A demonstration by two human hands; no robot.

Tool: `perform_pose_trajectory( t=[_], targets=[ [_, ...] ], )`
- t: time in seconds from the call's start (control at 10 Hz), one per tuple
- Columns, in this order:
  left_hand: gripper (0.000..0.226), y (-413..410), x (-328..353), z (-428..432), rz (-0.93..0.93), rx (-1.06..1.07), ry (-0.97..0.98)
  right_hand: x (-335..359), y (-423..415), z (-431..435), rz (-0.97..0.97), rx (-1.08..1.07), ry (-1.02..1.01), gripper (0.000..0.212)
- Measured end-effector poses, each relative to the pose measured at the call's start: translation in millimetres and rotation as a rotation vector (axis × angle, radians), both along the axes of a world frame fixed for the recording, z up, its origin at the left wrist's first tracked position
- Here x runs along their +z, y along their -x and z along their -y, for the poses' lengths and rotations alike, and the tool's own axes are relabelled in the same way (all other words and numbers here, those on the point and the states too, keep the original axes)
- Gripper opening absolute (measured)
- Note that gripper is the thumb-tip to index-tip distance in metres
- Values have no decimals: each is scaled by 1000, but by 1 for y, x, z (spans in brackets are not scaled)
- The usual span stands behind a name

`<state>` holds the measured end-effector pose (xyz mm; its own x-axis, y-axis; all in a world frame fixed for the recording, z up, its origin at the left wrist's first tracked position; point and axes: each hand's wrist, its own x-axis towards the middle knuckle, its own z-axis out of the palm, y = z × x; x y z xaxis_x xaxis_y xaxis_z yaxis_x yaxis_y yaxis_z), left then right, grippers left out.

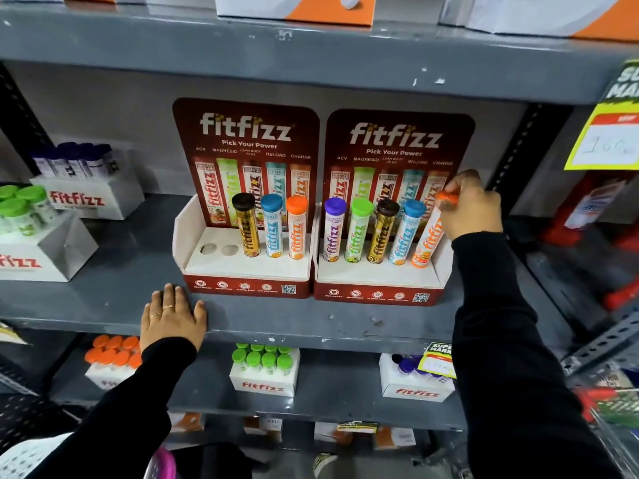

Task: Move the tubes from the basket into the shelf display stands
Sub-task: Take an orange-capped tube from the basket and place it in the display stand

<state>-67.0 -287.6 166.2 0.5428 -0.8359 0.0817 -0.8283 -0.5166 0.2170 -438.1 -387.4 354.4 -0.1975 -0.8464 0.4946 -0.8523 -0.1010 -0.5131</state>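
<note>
Two red fitfizz display stands sit side by side on the grey shelf (276,319). The left stand (242,271) holds three upright tubes, brown-capped, blue-capped and orange-capped, and its two left holes (218,249) are empty. The right stand (377,276) holds purple, green, brown and blue-capped tubes. At its far right slot an orange-capped tube (428,242) leans, its foot in the stand, with my right hand (470,205) shut on its cap. My left hand (173,314) lies flat on the shelf edge, fingers spread, holding nothing. The basket is not clearly in view.
White fitfizz boxes with green-capped (24,209) and dark-capped tubes (79,160) stand at the shelf's left. The shelf below carries boxes of orange (110,354), green (264,361) and purple-capped tubes (411,369). Yellow price tags (605,140) hang at the right upright.
</note>
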Motion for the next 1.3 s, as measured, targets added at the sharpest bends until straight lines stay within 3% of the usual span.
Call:
perform_pose_trajectory(
  t=[0.2,0.6,0.8,1.1,1.3],
  targets=[
    [57,1,1,-2,1,0,15,2,4,3,-43,77,-62,25],
    [58,1,1,-1,6,9,10,-7,10,1,71,106,-32,22],
    [58,2,1,-2,12,10,1,3,19,1,-4,99,-108,28],
    [58,2,2,-1,5,8,0,-10,16,5,31,142,-258,38],
    [57,3,3,-1,1,1,33,-6,7,1,14,135,-242,52]
  ],
)
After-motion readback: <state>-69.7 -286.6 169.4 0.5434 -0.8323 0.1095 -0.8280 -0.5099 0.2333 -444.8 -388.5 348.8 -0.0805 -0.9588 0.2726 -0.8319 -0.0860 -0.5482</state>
